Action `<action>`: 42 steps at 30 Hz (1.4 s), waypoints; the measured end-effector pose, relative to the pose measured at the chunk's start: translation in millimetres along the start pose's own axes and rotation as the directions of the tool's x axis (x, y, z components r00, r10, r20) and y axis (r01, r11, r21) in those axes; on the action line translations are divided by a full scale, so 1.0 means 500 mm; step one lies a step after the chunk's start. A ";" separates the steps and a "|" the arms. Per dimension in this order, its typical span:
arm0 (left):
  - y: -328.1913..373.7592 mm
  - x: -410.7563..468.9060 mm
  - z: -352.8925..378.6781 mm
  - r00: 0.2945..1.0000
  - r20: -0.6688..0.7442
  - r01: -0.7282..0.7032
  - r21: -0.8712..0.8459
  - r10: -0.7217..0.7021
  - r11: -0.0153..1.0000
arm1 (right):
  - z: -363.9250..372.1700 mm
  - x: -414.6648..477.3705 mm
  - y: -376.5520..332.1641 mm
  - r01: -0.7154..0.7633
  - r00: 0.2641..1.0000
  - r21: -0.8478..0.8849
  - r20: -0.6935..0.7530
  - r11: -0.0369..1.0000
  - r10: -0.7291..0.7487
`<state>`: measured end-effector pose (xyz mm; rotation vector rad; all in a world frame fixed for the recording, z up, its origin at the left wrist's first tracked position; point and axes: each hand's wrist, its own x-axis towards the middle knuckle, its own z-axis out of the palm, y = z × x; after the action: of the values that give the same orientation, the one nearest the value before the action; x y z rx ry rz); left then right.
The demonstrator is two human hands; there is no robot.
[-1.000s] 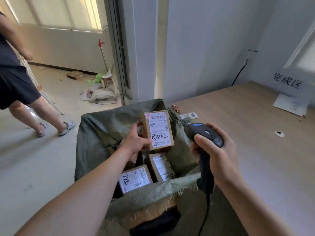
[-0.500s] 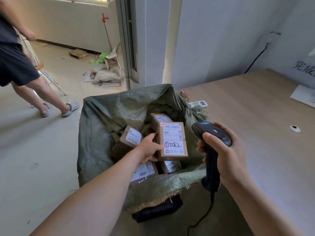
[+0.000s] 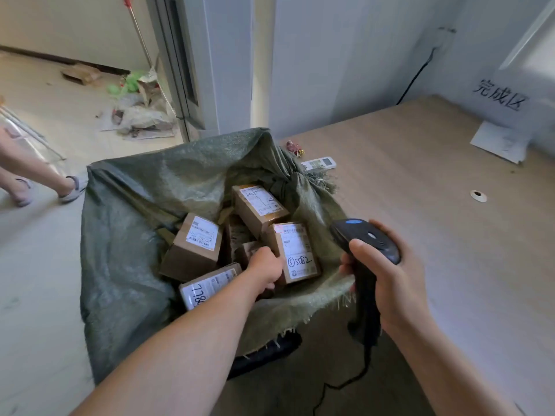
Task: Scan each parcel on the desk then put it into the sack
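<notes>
A green woven sack (image 3: pixel 126 235) stands open at the desk's left edge with several brown cardboard parcels inside. My left hand (image 3: pixel 265 267) reaches into the sack and grips a small parcel (image 3: pixel 297 253) with a white label marked 5082, low among the others. Another parcel (image 3: pixel 258 205) lies behind it, one (image 3: pixel 195 244) to the left, and one (image 3: pixel 207 285) under my forearm. My right hand (image 3: pixel 387 274) holds a black barcode scanner (image 3: pixel 366 238) over the desk's near left corner, its cable hanging down.
The wooden desk (image 3: pixel 435 220) carries a white remote (image 3: pixel 318 163), a small red wrapper (image 3: pixel 295 148), a sheet of paper (image 3: pixel 501 141) and a cable hole (image 3: pixel 478 195). A person's legs (image 3: pixel 36 178) stand on the floor at left. Rubbish lies near the door frame (image 3: pixel 138 115).
My left hand has lowered the 5082 parcel from above the sack's mouth down in among the other parcels. The scanner hand has stayed about where it was.
</notes>
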<state>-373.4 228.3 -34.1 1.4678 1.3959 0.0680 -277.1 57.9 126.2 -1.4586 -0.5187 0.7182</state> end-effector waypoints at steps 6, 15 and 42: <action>0.021 0.016 0.012 0.998 -0.063 0.017 -0.004 -0.018 1.000 | -0.013 0.004 0.012 0.006 1.000 -0.008 -0.025 1.000 -0.006; 0.022 0.029 0.028 0.998 -0.068 -0.020 -0.285 0.000 0.958 | -0.032 -0.002 0.015 0.003 0.998 0.002 -0.055 1.000 -0.003; 0.135 0.087 0.058 0.949 -0.168 -0.200 0.328 0.266 0.923 | -0.090 0.017 0.015 -0.050 0.986 -0.028 -0.161 0.998 0.045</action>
<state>-294.4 259.3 -26.2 1.9327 1.4377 0.1677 -240.2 32.3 114.7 -1.5486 -0.3741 0.6258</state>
